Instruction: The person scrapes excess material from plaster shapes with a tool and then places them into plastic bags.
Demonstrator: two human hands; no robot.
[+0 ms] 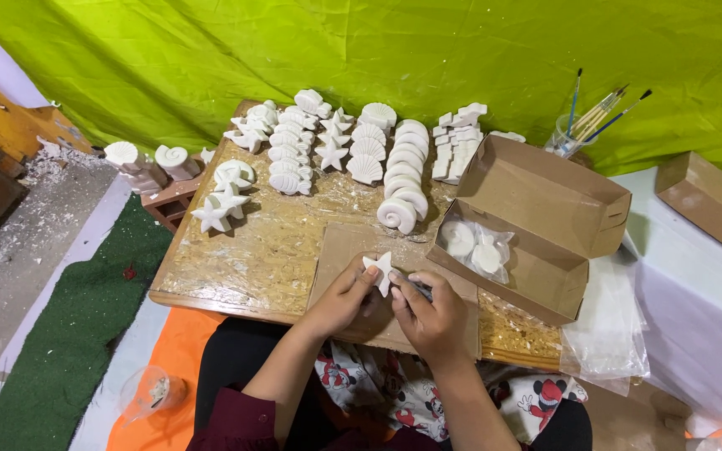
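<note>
Both hands, left hand (346, 294) and right hand (433, 316), seemingly pinch a white plaster star (378, 270).

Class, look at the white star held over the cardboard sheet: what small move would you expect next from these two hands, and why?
Probably a small turn of the white star by the left hand, bringing another edge to the right hand. That hand grips something dark and thin at the star's edge; what it is cannot be told.

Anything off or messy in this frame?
Mostly tidy. White rubble and dust lie spilled on the floor left of the board. A clear plastic cup lies tipped on the orange mat. The left hand holds a white star intact.
</note>
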